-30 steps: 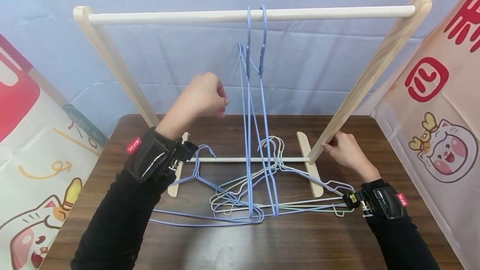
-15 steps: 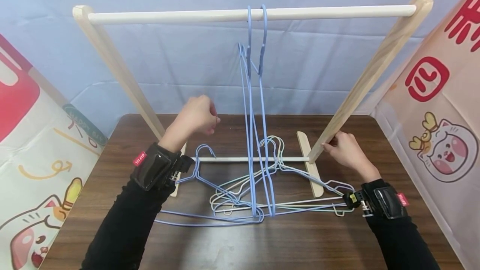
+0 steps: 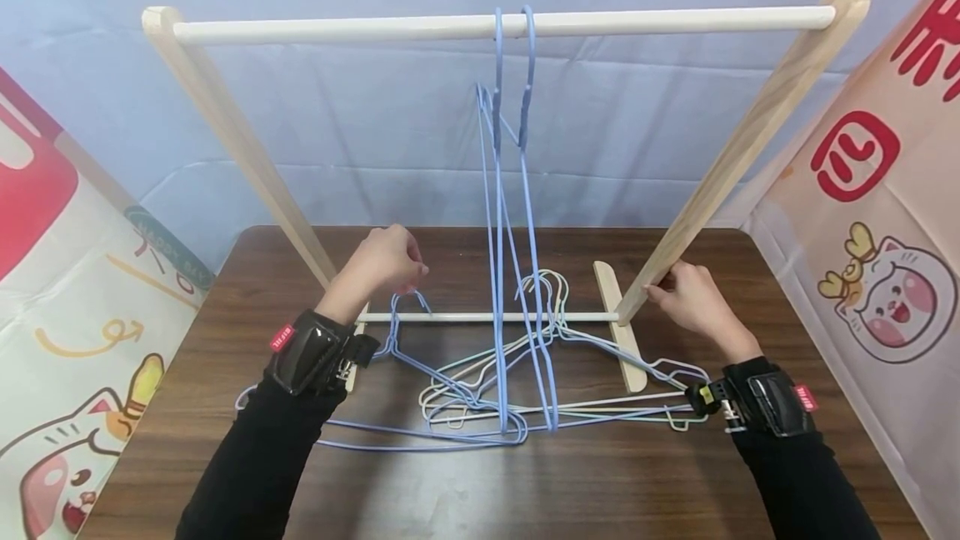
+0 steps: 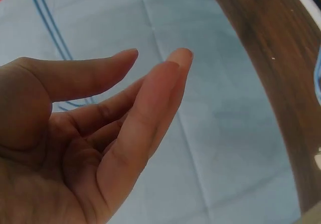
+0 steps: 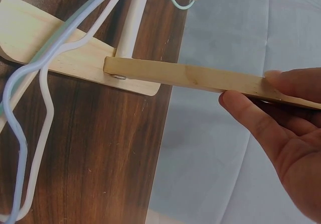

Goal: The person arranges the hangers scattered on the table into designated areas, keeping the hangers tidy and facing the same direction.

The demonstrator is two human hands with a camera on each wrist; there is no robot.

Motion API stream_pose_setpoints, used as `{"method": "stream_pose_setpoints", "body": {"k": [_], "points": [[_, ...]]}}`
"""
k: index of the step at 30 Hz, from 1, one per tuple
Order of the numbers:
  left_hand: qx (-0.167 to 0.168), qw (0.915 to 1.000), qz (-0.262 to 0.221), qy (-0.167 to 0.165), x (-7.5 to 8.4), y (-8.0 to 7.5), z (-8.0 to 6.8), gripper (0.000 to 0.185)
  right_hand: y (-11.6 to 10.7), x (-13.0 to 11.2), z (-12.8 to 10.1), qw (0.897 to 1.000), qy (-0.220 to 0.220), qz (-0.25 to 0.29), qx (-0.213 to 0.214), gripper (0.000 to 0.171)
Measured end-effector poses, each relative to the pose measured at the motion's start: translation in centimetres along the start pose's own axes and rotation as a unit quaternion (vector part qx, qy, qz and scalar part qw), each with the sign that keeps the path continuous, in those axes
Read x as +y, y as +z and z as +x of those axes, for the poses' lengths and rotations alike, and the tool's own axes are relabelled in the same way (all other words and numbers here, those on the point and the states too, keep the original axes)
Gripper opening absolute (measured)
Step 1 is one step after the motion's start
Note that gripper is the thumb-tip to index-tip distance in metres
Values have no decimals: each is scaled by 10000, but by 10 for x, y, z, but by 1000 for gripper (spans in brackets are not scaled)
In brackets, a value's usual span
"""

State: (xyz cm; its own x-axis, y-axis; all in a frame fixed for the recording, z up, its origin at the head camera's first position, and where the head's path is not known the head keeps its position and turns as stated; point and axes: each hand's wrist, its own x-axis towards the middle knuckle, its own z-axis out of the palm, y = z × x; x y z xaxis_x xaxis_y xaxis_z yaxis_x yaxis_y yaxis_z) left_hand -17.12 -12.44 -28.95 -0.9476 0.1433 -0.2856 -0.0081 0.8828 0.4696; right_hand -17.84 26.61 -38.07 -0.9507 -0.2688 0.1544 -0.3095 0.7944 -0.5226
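A wooden rack stands on the brown table (image 3: 525, 490), and two blue wire hangers (image 3: 517, 190) hang from its white top rail (image 3: 337, 26). Several blue, white and pale green hangers (image 3: 487, 390) lie tangled on the table under the lower rail (image 3: 465, 317). My left hand (image 3: 408, 272) is low over the hook of a blue hanger (image 3: 411, 300). In the left wrist view its fingers (image 4: 160, 78) are relaxed and hold nothing. My right hand (image 3: 660, 290) pinches the rack's right leg (image 3: 720, 165) near its foot, thumb (image 5: 246, 108) under the wooden slat (image 5: 190, 76).
Printed banners stand at the left (image 3: 67, 273) and right (image 3: 877, 215) of the table, with a blue cloth (image 3: 360, 132) behind. The rack's flat wooden feet (image 3: 626, 340) rest on the tabletop, and hanger wires cross the right foot (image 5: 60, 53).
My left hand has come down from beside the hanging blue hangers to just above a hanger hook on the table. The right hand has stayed on the rack leg.
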Motion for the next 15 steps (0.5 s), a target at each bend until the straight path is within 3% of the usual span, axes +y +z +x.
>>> {"method": "stream_pose_setpoints", "body": {"k": [10,15], "points": [[-237,9993,66,-297,-23,23,7,19,-1,-1,-1,10000,15,80,-17,16],[-146,9993,150,-303,-42,37,10,18,0,-1,-1,10000,11,82,1,16]]}}
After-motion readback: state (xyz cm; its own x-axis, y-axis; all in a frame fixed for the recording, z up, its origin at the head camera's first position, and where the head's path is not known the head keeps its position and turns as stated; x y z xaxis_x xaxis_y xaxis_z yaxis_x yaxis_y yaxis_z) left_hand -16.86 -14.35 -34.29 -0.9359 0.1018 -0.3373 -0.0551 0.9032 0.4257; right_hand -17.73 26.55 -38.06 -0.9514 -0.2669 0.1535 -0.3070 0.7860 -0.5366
